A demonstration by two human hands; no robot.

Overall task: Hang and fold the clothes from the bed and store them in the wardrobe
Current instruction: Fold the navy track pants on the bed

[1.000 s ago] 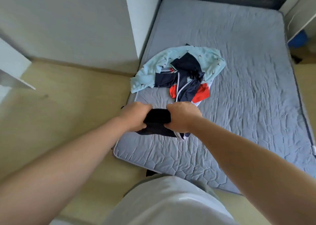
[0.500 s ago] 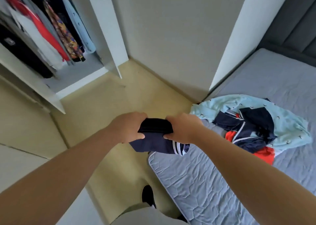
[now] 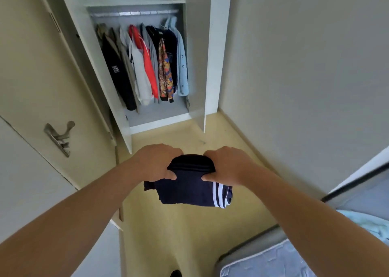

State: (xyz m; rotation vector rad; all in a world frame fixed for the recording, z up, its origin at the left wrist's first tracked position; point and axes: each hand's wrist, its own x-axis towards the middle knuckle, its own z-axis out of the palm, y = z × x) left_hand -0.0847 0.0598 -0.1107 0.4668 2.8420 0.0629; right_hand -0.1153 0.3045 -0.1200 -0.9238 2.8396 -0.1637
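A beige door (image 3: 42,70) fills the 9 to 10 o'clock part of the view, slanted by the wide lens. A metal lever handle (image 3: 60,136) sits on it at about 9 o'clock, mounted on a narrow plate, its lever pointing toward the upper right. A pale panel (image 3: 27,171) lies below the door at 8 o'clock. The yellowish floor (image 3: 179,239) runs from the centre down to 6 o'clock. At the bottom edge, 6 o'clock, a small dark thing (image 3: 175,273) rests on the floor; what it is cannot be told. A plain grey wall (image 3: 305,66) covers 1 to 3 o'clock, meeting the floor along a slanting line.
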